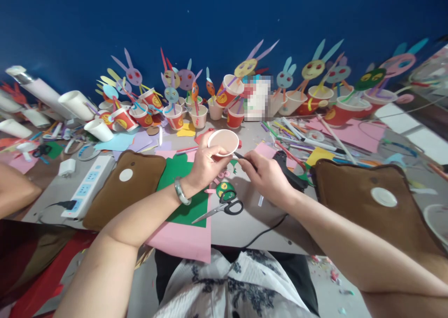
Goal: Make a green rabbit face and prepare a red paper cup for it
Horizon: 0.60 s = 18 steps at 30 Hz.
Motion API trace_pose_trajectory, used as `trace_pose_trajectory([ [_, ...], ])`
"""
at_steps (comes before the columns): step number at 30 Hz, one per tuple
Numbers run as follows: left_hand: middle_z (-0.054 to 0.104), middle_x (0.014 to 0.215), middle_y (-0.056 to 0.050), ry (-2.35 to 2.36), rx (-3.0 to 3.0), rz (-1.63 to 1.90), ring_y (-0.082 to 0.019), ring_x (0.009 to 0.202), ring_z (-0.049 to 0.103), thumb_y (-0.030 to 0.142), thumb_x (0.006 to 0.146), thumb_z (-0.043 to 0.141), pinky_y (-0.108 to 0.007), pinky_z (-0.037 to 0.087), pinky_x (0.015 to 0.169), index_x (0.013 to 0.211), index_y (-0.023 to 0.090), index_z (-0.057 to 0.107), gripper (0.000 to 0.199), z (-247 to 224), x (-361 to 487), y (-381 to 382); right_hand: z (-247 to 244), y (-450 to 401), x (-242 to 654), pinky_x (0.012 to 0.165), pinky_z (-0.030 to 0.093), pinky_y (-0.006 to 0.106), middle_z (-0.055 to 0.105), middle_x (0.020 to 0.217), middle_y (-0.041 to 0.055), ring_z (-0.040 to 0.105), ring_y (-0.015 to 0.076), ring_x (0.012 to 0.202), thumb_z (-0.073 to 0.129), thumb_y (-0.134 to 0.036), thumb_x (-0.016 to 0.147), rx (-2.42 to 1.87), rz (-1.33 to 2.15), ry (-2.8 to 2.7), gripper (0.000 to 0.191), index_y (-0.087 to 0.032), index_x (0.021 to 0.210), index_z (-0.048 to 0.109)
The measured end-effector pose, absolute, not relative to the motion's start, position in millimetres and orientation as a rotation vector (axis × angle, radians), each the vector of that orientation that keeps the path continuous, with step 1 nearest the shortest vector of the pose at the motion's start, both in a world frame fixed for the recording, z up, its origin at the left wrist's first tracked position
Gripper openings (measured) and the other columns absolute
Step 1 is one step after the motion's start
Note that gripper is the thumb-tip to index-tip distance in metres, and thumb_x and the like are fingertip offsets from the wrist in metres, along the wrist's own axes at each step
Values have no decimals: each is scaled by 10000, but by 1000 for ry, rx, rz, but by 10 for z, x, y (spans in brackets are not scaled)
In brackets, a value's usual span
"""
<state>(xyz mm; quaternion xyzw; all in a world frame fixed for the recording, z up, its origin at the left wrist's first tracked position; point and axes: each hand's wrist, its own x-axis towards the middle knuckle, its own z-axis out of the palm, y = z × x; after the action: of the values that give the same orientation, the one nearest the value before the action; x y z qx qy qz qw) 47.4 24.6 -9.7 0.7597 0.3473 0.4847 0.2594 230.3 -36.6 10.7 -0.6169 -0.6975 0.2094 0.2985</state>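
My left hand [208,164] is closed round a paper cup [224,143], its open rim tilted toward me. In my right hand [266,173] is a slim black-handled tool [241,156], its tip against the cup's right side; the exact kind is too small to make out. Below the cup lies a green paper face [226,190] with yellow eyes, next to small pink paper pieces [224,173]. Black-handled scissors [224,208] rest partly on a green paper sheet [182,201]. Right of my right hand is a black glue gun [292,173], partly hidden.
Along the blue wall stand several cups with paper rabbit figures [245,68]. Brown pads [140,168] lie at both sides, with a white power strip [89,187] at left. Pens and tubes [301,133] litter the back right. Another person's arm [16,187] shows at far left.
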Motion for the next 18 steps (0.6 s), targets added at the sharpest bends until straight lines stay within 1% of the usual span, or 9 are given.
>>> trace_pose_trajectory([
  [2, 561, 1350, -123, 961, 2079, 1317, -265, 1308, 568, 333, 869, 749, -440, 500, 1099, 765, 184, 703, 187, -96, 474, 247, 114, -341, 2320, 508, 265, 256, 456, 542, -28, 378, 124, 477, 330, -595, 1012, -1517, 866, -1801, 463, -231, 753, 448],
  [3, 557, 1358, -120, 964, 2085, 1318, -264, 1316, 562, 336, 869, 748, -438, 500, 1100, 764, 185, 700, 190, -94, 472, 247, 114, -336, 2323, 506, 271, 254, 449, 540, -31, 373, 122, 475, 328, -600, 1011, -1502, 895, -1795, 468, -231, 747, 443],
  [7, 544, 1371, -116, 948, 2085, 1306, -258, 1297, 571, 334, 874, 748, -472, 475, 1129, 801, 193, 710, 164, -80, 462, 242, 98, -373, 2304, 540, 218, 277, 551, 625, 30, 451, 146, 541, 403, -576, 993, -1700, 270, -1894, 441, -207, 784, 525],
  [9, 543, 1364, -120, 936, 2083, 1316, -261, 1294, 572, 315, 873, 751, -476, 470, 1132, 807, 189, 713, 147, -80, 463, 239, 96, -390, 2290, 547, 195, 291, 570, 648, 50, 465, 153, 552, 406, -556, 996, -1747, 101, -1915, 432, -202, 785, 534],
  [11, 540, 1359, -125, 930, 2087, 1343, -262, 1282, 583, 290, 867, 755, -464, 482, 1120, 801, 181, 712, 134, -89, 470, 239, 107, -380, 2287, 541, 217, 282, 551, 635, 31, 453, 146, 538, 396, -557, 1000, -1710, 289, -1893, 422, -209, 789, 510],
  [14, 539, 1347, -131, 933, 2099, 1372, -263, 1281, 588, 250, 866, 746, -438, 506, 1094, 779, 170, 702, 125, -108, 483, 242, 126, -335, 2301, 512, 261, 262, 458, 564, -24, 375, 127, 476, 307, -605, 1010, -1567, 852, -1799, 464, -234, 761, 429],
  [15, 540, 1345, -133, 932, 2102, 1376, -263, 1285, 586, 243, 866, 744, -431, 512, 1086, 776, 169, 700, 125, -111, 485, 242, 127, -324, 2306, 509, 267, 259, 445, 557, -30, 363, 124, 471, 291, -617, 1010, -1534, 937, -1786, 474, -237, 757, 417],
  [16, 540, 1348, -132, 929, 2103, 1374, -263, 1290, 582, 244, 867, 743, -427, 515, 1084, 778, 171, 700, 122, -111, 485, 241, 122, -321, 2311, 511, 265, 258, 452, 560, -28, 368, 126, 476, 295, -623, 1008, -1541, 905, -1792, 478, -236, 759, 422],
  [18, 532, 1368, -125, 922, 2097, 1363, -259, 1299, 576, 263, 871, 744, -429, 507, 1094, 795, 179, 709, 119, -105, 479, 237, 104, -335, 2314, 533, 240, 266, 516, 599, 5, 422, 140, 518, 351, -609, 1000, -1629, 575, -1860, 462, -222, 779, 473],
])
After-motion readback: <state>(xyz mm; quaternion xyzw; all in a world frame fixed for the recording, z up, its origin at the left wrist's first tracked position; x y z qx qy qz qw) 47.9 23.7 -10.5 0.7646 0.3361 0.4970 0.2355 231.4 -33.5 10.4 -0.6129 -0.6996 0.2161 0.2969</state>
